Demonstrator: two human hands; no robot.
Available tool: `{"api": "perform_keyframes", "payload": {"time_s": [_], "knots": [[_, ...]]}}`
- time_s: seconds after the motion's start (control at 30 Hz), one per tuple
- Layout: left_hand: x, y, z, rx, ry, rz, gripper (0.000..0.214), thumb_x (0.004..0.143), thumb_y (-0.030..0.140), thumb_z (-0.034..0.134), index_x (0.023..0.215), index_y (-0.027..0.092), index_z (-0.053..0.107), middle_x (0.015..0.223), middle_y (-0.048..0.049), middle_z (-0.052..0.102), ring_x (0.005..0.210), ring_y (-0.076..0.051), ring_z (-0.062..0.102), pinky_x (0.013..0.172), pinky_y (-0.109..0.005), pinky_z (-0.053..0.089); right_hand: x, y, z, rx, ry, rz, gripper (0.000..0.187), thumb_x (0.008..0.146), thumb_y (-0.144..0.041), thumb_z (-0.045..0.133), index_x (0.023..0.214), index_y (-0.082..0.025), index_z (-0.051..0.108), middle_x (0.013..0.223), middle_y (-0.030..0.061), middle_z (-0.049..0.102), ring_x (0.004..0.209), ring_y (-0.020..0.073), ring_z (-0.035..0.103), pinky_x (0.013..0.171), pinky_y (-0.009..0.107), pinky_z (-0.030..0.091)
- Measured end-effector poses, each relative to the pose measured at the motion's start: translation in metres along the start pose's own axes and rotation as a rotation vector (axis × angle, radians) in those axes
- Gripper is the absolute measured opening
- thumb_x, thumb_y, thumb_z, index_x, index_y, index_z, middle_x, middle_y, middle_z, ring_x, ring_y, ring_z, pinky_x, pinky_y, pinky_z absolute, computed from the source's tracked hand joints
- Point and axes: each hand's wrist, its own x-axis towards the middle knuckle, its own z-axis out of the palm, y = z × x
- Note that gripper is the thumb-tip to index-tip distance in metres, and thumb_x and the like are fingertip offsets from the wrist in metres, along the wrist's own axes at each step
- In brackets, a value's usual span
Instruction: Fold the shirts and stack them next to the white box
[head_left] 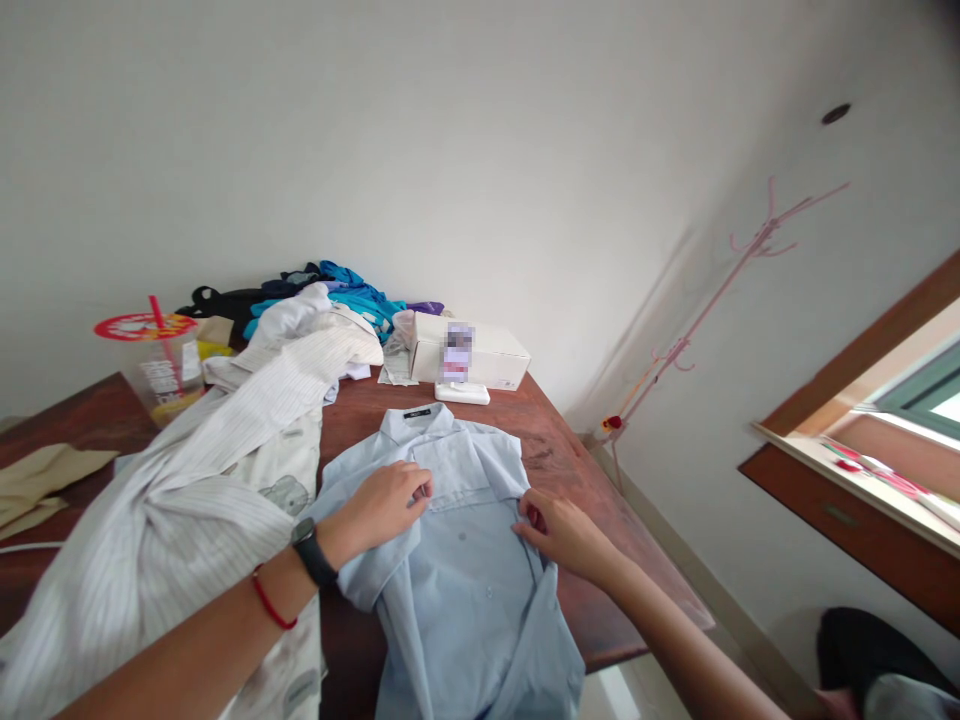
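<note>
A light blue button-up shirt lies front up on the wooden table, its collar toward the wall. The sleeves look folded in along its sides. My left hand, with a dark watch at the wrist, rests over the chest near the placket. Its fingers are curled together on the cloth, and the fingertips are partly hidden. At the opposite side edge, just below the shoulder, my right hand pinches the shirt's fabric between thumb and fingers.
Left of the shirt lies a striped white garment, beside a plastic drink cup. Behind are heaped clothes, a white box and a small stand. A pink coat rack leans right of the table.
</note>
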Motion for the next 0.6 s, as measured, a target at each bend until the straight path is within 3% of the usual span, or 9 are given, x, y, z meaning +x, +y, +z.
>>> {"api": "perform_keyframes", "payload": {"time_s": [0.07,0.13,0.27,0.43,0.5,0.6], "knots": [[-0.002,0.003,-0.002,0.003,0.004,0.006,0.009,0.087,0.029,0.062,0.090,0.021,0.066,0.090,-0.0033,0.068,0.087,-0.022,0.063,0.078,-0.033,0.046,0.006,-0.008,0.006,-0.060,0.101,-0.072,0.026,0.086,-0.026,0.064,0.112,-0.021,0.062,0.110,0.0074,0.064,0.102,0.0223,0.062,0.087,0.031,0.047],[-0.004,0.006,-0.004,0.019,0.014,0.013,0.024,0.083,0.039,0.071,0.098,0.021,0.066,0.097,-0.0047,0.067,0.091,-0.024,0.063,0.080,-0.035,0.047,0.014,-0.015,0.012,-0.106,0.169,-0.127,0.044,0.086,-0.022,0.063,0.130,-0.022,0.055,0.125,0.0104,0.057,0.116,0.0245,0.058,0.098,0.034,0.046],[-0.005,0.004,-0.003,0.071,0.025,0.018,0.041,0.078,0.043,0.078,0.110,0.021,0.066,0.108,-0.0081,0.065,0.100,-0.029,0.062,0.086,-0.039,0.048,0.034,-0.020,0.020,-0.172,0.229,-0.061,0.058,0.090,-0.021,0.058,0.145,-0.025,0.043,0.131,0.0114,0.053,0.117,0.0252,0.058,0.093,0.033,0.049],[-0.005,0.001,0.001,0.040,0.014,-0.040,0.019,0.084,0.032,0.067,0.100,0.022,0.069,0.102,-0.0067,0.065,0.090,-0.026,0.065,0.078,-0.035,0.048,0.055,-0.011,0.019,-0.151,0.228,-0.007,0.030,0.091,-0.015,0.050,0.114,-0.023,0.068,0.117,0.0078,0.064,0.099,0.0201,0.065,0.082,0.026,0.047],[-0.005,0.001,0.001,0.027,0.007,-0.056,0.010,0.086,0.026,0.061,0.091,0.023,0.069,0.097,-0.0051,0.065,0.080,-0.022,0.064,0.072,-0.033,0.046,0.059,-0.005,0.017,-0.073,0.276,-0.019,0.025,0.091,-0.017,0.049,0.105,-0.020,0.070,0.105,0.0071,0.069,0.093,0.0200,0.066,0.081,0.027,0.046],[-0.004,0.003,0.000,0.011,0.030,-0.067,0.013,0.086,0.018,0.053,0.081,0.023,0.064,0.089,-0.0029,0.065,0.074,-0.020,0.063,0.067,-0.030,0.042,0.064,0.008,0.018,0.106,0.403,-0.007,0.020,0.089,-0.021,0.047,0.092,-0.018,0.067,0.081,0.0039,0.069,0.077,0.0194,0.066,0.074,0.028,0.047]]}}
